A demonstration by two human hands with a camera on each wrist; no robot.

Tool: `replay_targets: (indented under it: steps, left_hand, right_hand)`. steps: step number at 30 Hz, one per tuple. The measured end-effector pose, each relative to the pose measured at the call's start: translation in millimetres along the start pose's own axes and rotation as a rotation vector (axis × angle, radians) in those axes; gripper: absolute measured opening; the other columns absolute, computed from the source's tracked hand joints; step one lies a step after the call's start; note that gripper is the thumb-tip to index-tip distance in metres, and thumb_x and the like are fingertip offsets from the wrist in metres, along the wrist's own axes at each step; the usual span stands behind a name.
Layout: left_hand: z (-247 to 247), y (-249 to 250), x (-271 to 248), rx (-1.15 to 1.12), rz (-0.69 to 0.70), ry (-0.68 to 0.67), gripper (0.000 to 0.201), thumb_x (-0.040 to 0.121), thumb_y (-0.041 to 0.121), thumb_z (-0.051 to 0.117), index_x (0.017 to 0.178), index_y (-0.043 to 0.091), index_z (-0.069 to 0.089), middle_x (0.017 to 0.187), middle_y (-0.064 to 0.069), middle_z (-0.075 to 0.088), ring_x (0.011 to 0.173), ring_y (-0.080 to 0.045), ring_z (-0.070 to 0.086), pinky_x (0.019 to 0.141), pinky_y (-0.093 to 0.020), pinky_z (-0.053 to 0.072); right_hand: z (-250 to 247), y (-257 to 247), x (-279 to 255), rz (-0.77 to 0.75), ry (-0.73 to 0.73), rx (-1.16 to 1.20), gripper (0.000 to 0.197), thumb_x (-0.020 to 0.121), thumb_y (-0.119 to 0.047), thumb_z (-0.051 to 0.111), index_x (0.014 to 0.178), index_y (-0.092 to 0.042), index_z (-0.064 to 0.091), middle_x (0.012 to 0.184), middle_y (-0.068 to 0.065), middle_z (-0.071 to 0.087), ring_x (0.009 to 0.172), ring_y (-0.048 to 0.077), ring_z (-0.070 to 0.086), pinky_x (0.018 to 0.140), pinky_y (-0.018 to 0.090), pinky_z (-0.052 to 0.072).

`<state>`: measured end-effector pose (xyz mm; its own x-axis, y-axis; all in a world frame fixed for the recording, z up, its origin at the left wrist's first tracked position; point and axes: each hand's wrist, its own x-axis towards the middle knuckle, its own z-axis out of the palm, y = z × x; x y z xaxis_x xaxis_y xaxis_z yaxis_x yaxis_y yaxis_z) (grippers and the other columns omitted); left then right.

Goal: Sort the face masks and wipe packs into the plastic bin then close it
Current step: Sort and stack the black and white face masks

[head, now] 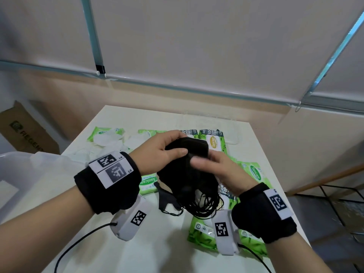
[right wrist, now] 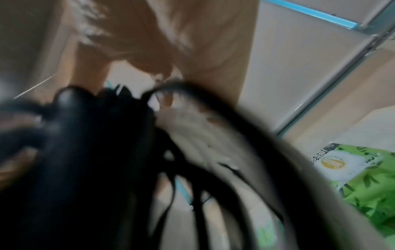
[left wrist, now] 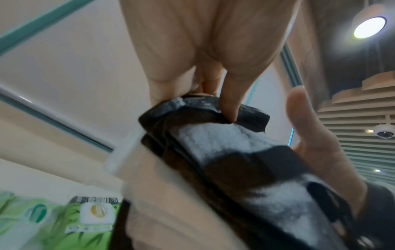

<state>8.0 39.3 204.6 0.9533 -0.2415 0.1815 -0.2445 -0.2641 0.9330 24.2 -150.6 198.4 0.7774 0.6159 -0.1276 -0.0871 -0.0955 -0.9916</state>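
Both hands hold a stack of black face masks (head: 186, 168) above the middle of the white table (head: 157, 251). My left hand (head: 163, 148) grips the stack's top, thumb in front, fingers behind. My right hand (head: 214, 170) holds its right side, and the ear loops (head: 204, 205) hang down below. In the left wrist view the masks (left wrist: 224, 152) fill the centre; the right wrist view shows them (right wrist: 96, 152) blurred. One more black mask (head: 167, 201) lies on the table. Green wipe packs (head: 254, 172) and white masks (head: 110, 140) lie around. The clear plastic bin (head: 25, 174) stands at the left.
A clear lid (head: 208, 115) lies at the table's far edge. A cardboard box (head: 23, 131) sits on the floor at the left, and a metal chair frame (head: 334, 203) stands to the right of the table. Walls run behind.
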Motion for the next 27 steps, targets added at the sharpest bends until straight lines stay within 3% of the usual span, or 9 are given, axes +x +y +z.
replay_targets:
  steps: [1, 3, 6, 9, 12, 17, 21, 25, 27]
  left_hand:
    - [4, 0, 0, 0.010, 0.009, -0.001, 0.019, 0.077, 0.026, 0.054, 0.096, 0.028, 0.058, 0.088, 0.009, 0.065, 0.082, -0.003, 0.059, 0.078, -0.018, 0.046]
    - [12, 1, -1, 0.036, 0.029, -0.031, 0.027, 0.076, 0.027, 0.057, 0.102, 0.030, 0.055, 0.099, 0.009, 0.064, 0.092, -0.004, 0.060, 0.088, -0.021, 0.045]
    - [8, 1, -4, 0.066, 0.008, -0.150, 0.074, 0.064, 0.020, 0.074, 0.128, 0.031, 0.038, 0.121, 0.009, 0.056, 0.110, -0.007, 0.057, 0.095, -0.026, 0.048]
    - [0, -4, -3, 0.379, -0.064, -0.266, 0.114, 0.056, 0.005, 0.081, 0.144, 0.028, 0.011, 0.129, 0.002, 0.049, 0.111, -0.017, 0.057, 0.091, -0.036, 0.050]
    - [8, -13, 0, 0.566, -0.047, -0.234, 0.110, 0.066, 0.001, 0.076, 0.147, 0.021, 0.005, 0.131, -0.002, 0.047, 0.111, -0.018, 0.055, 0.092, -0.032, 0.048]
    - [17, -19, 3, 0.609, -0.017, -0.222, 0.091, 0.069, 0.007, 0.076, 0.140, 0.012, 0.019, 0.121, -0.007, 0.051, 0.104, -0.020, 0.056, 0.085, -0.037, 0.049]
    - [12, -8, -1, 0.644, -0.012, -0.249, 0.085, 0.072, 0.006, 0.070, 0.141, 0.008, 0.020, 0.107, -0.007, 0.056, 0.075, -0.006, 0.053, 0.065, -0.017, 0.046]
    - [14, -6, -3, 0.659, -0.002, -0.308, 0.115, 0.066, 0.013, 0.079, 0.149, 0.017, 0.000, 0.144, 0.000, 0.034, 0.121, -0.013, 0.044, 0.096, -0.022, 0.040]
    - [15, -5, -3, 0.706, -0.026, -0.282, 0.118, 0.067, 0.012, 0.078, 0.149, 0.024, -0.006, 0.147, 0.000, 0.033, 0.120, -0.018, 0.048, 0.096, -0.031, 0.044]
  right_hand:
    - [1, 0, 1, 0.022, -0.016, -0.055, 0.026, 0.080, -0.021, 0.073, 0.104, -0.013, 0.067, 0.098, 0.007, 0.073, 0.090, 0.018, 0.069, 0.081, 0.026, 0.054]
    - [1, 3, 4, 0.039, 0.069, -0.133, 0.023, 0.080, -0.012, 0.073, 0.100, -0.020, 0.068, 0.097, 0.004, 0.073, 0.092, 0.015, 0.069, 0.085, 0.027, 0.055]
    - [-4, 10, 7, -0.006, 0.226, -0.066, 0.020, 0.079, -0.008, 0.072, 0.096, -0.019, 0.069, 0.094, 0.003, 0.073, 0.086, 0.012, 0.069, 0.080, 0.025, 0.055]
    - [-9, 12, 7, -0.005, 0.320, 0.057, 0.009, 0.083, -0.013, 0.068, 0.091, -0.011, 0.069, 0.087, 0.003, 0.074, 0.081, 0.015, 0.069, 0.074, 0.023, 0.056]
    - [-7, 13, 9, 0.008, 0.332, 0.081, 0.011, 0.084, -0.019, 0.067, 0.093, -0.013, 0.069, 0.090, 0.003, 0.075, 0.085, 0.016, 0.070, 0.076, 0.025, 0.056]
    - [-7, 15, 6, 0.043, 0.236, 0.098, 0.039, 0.074, -0.030, 0.077, 0.108, -0.015, 0.066, 0.106, 0.008, 0.072, 0.101, 0.021, 0.067, 0.089, 0.034, 0.053]
    - [-17, 20, 0, 0.096, 0.240, 0.237, 0.041, 0.075, -0.026, 0.071, 0.112, -0.010, 0.063, 0.111, 0.012, 0.070, 0.102, 0.024, 0.067, 0.087, 0.033, 0.054]
    - [-14, 25, -1, 0.179, 0.269, 0.440, 0.045, 0.076, -0.028, 0.065, 0.116, -0.007, 0.064, 0.113, 0.015, 0.069, 0.104, 0.027, 0.066, 0.088, 0.036, 0.054]
    - [-11, 25, -1, 0.188, 0.254, 0.490, 0.045, 0.076, -0.031, 0.063, 0.114, -0.008, 0.065, 0.111, 0.014, 0.070, 0.101, 0.025, 0.068, 0.085, 0.034, 0.055]
